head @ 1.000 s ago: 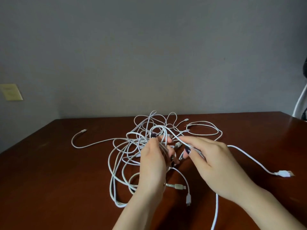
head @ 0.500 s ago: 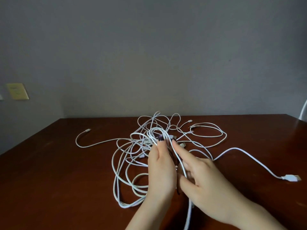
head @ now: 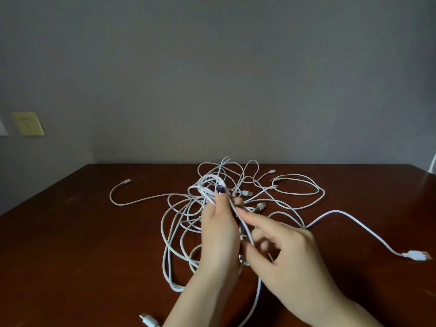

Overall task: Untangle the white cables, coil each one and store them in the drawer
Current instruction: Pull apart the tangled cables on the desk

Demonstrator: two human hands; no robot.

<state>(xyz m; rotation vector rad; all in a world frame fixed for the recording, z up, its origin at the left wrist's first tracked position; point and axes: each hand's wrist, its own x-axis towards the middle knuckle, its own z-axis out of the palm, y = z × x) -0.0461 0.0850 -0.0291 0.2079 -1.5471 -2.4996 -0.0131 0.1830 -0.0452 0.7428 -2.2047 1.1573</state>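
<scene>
The white cables (head: 207, 184) sprawl in one tangle across the middle of the desk (head: 70, 232). The left hand (head: 219, 234) has its grip closed round a lifted bunch of loops at the heart of the tangle, and just beside it the right hand (head: 290, 251) pinches a single strand (head: 245, 228) between thumb and forefinger. The smart play, I'd say, is to hold that bunch slack and feed the one strand back through loop by loop with short, gentle pulls, since a yank would likely cinch the knot, and the plug (head: 416, 255) lying out right looks like a loose end worth tracing.
</scene>
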